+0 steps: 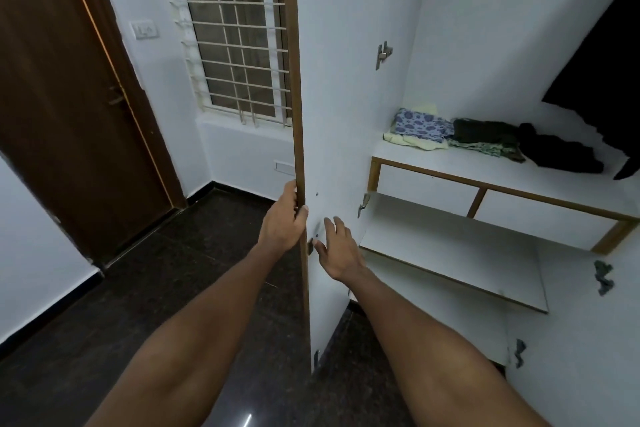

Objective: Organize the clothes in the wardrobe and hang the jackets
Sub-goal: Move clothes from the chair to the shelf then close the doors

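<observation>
The wardrobe door [349, 87] stands open, white inside with a brown edge. My left hand [282, 220] grips that brown edge at about mid height. My right hand [337, 250] hovers with fingers spread against the door's inner face, holding nothing. Inside the wardrobe, a white shelf [450, 163] carries a blue patterned cloth [420, 123] on a pale yellow one, a dark green folded garment [485, 139] and a black garment [557, 151]. A black jacket [609, 73] hangs at the far right, partly cut off by the frame.
Below the shelf are two white drawers [485, 204] in a brown frame and a lower white shelf board [457, 253]. A brown room door [69, 97] stands at the left, a barred window [239, 35] behind the wardrobe door. The floor [156, 288] is dark tile.
</observation>
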Action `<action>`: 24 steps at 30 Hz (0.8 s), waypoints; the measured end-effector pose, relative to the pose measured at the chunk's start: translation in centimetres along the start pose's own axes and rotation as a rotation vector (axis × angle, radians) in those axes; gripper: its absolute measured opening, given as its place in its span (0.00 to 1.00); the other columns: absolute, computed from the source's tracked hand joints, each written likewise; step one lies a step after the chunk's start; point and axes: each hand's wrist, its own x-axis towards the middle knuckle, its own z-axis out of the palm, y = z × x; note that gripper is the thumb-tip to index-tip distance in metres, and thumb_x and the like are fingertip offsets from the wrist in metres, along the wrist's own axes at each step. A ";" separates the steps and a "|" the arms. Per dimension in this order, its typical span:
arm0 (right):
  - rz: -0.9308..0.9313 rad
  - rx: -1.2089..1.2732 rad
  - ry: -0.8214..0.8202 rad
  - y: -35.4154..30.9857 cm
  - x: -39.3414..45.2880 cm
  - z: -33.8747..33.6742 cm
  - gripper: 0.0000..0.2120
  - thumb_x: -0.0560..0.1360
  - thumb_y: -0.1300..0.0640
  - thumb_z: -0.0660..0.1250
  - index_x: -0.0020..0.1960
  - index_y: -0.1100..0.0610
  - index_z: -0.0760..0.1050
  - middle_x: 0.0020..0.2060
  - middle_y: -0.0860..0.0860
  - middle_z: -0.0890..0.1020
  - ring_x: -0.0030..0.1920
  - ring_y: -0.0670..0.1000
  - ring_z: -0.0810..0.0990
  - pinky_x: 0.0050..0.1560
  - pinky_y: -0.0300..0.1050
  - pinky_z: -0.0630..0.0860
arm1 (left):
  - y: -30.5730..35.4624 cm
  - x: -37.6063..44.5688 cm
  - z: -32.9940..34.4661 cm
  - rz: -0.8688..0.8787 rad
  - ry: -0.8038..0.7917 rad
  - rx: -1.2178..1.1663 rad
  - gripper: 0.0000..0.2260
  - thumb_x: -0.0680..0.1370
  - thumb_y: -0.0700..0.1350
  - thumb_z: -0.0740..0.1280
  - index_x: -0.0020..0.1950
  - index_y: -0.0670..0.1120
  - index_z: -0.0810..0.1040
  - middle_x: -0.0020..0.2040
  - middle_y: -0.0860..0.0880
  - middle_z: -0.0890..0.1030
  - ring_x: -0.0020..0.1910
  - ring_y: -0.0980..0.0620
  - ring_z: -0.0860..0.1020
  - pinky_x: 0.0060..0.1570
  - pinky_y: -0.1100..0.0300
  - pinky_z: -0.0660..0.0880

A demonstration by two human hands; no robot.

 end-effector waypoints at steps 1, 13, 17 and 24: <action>0.011 -0.004 0.004 0.1 -0.6 -0.3 0.32 0.83 0.39 0.54 0.81 0.53 0.51 0.81 0.55 0.54 0.79 0.59 0.58 0.75 0.56 0.65 | 0.0 -0.4 0.2 0.005 0.034 -0.031 0.20 0.82 0.44 0.64 0.72 0.55 0.65 0.60 0.52 0.83 0.51 0.53 0.83 0.54 0.49 0.83; 0.029 0.031 0.142 3.4 -3.6 -2.4 0.32 0.81 0.33 0.54 0.77 0.52 0.60 0.74 0.53 0.69 0.71 0.55 0.70 0.69 0.53 0.71 | 2.7 1.0 2.9 0.124 0.043 -0.258 0.11 0.82 0.45 0.57 0.49 0.49 0.79 0.38 0.52 0.84 0.36 0.54 0.84 0.40 0.47 0.84; 0.078 0.044 0.230 5.7 -5.3 -3.8 0.31 0.80 0.32 0.55 0.74 0.51 0.64 0.69 0.52 0.74 0.65 0.54 0.74 0.64 0.52 0.75 | 4.3 0.9 6.1 0.239 -0.032 -0.144 0.06 0.82 0.45 0.61 0.51 0.53 0.77 0.45 0.56 0.84 0.43 0.57 0.82 0.44 0.56 0.81; 0.285 0.006 0.328 11.5 -7.8 -8.3 0.27 0.78 0.32 0.59 0.66 0.51 0.68 0.57 0.50 0.79 0.55 0.51 0.78 0.52 0.46 0.76 | 8.6 1.9 13.3 0.272 -0.052 -0.208 0.03 0.84 0.46 0.63 0.55 0.50 0.76 0.51 0.54 0.79 0.48 0.57 0.77 0.46 0.63 0.73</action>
